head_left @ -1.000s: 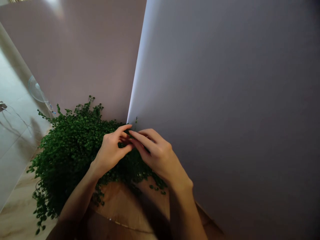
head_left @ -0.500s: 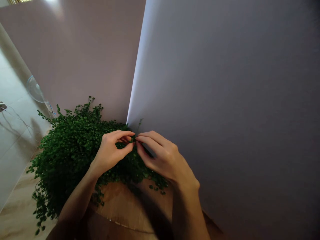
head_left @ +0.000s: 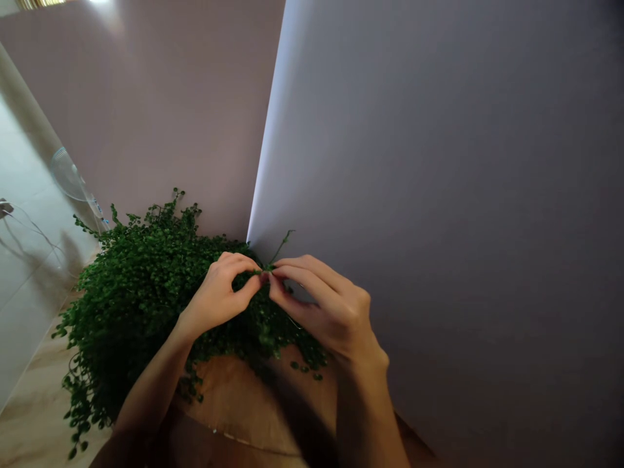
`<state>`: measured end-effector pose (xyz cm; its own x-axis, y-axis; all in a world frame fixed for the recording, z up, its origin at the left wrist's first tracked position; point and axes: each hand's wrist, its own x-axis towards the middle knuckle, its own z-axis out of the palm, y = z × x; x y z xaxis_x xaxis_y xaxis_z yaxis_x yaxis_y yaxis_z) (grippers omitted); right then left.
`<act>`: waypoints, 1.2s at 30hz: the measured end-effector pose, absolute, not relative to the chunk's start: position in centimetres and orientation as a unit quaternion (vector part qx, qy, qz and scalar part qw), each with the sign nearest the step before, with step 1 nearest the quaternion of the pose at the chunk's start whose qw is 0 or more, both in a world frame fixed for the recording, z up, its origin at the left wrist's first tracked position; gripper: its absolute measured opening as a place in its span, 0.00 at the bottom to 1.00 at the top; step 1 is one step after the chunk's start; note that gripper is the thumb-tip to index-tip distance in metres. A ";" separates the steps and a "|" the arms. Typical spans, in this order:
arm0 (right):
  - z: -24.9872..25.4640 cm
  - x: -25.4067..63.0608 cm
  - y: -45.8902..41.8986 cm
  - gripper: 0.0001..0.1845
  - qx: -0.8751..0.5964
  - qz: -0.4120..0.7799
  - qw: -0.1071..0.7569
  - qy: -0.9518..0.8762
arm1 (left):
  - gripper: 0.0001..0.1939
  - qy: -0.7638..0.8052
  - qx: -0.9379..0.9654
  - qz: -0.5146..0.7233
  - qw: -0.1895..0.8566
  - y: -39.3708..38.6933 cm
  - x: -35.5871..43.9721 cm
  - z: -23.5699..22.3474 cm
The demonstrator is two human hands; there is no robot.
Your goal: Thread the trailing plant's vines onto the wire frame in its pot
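A bushy green plant (head_left: 136, 292) with small round leaves and trailing stems spreads over a wooden surface (head_left: 234, 396). Above its right side my left hand (head_left: 224, 289) pinches a thin plant stem (head_left: 281, 247) between thumb and fingers. Right beside it, fingertips nearly touching, my right hand (head_left: 319, 299) is closed on the same stem. The stem's free tip sticks up between the hands, leaning right. Fingertips partly hide the pinched part. The plant's pot, if any, is hidden under the leaves.
A grey wall (head_left: 463, 195) rises close on the right and meets a brownish wall (head_left: 170, 97) behind the plant. At the left stand a fan (head_left: 68, 172), partly hidden, and white cables (head_left: 29, 224) by a pale wall. The wooden surface has a curved front edge.
My right hand has shifted slightly right and down, its fingers a bit more spread. My left hand has edged right. The stem's tip now leans further right.
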<state>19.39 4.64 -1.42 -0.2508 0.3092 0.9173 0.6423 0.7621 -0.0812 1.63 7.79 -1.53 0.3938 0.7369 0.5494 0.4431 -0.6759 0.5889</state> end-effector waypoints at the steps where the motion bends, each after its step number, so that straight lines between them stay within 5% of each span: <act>1: -1.4 19.4 4.7 0.11 -0.313 -0.165 0.531 -0.770 | 0.07 0.355 0.817 0.419 0.177 7.8 1.6 -1.5; 21: -2.7 22.4 6.0 0.02 -0.508 -0.162 0.569 -0.626 | 0.12 0.270 0.832 0.437 0.210 6.0 0.6 -0.4; 27: -2.7 22.9 6.2 0.08 -0.552 -0.078 0.429 -0.711 | 0.12 0.317 0.826 0.458 0.087 6.7 1.3 -1.0; 32: -1.1 20.5 5.0 0.08 -0.428 -0.008 0.482 -0.764 | 0.10 0.327 0.848 0.418 -0.019 7.1 1.7 -1.6; 36: -0.4 19.5 4.0 0.16 -0.368 0.056 0.444 -0.815 | 0.09 0.340 0.855 0.390 -0.044 7.0 1.7 -1.5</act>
<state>19.55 3.98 -0.41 -0.3339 0.6496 0.6830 0.5500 0.7227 -0.4186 1.66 7.04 -1.53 0.4650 0.5461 0.6968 0.6150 -0.7655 0.1895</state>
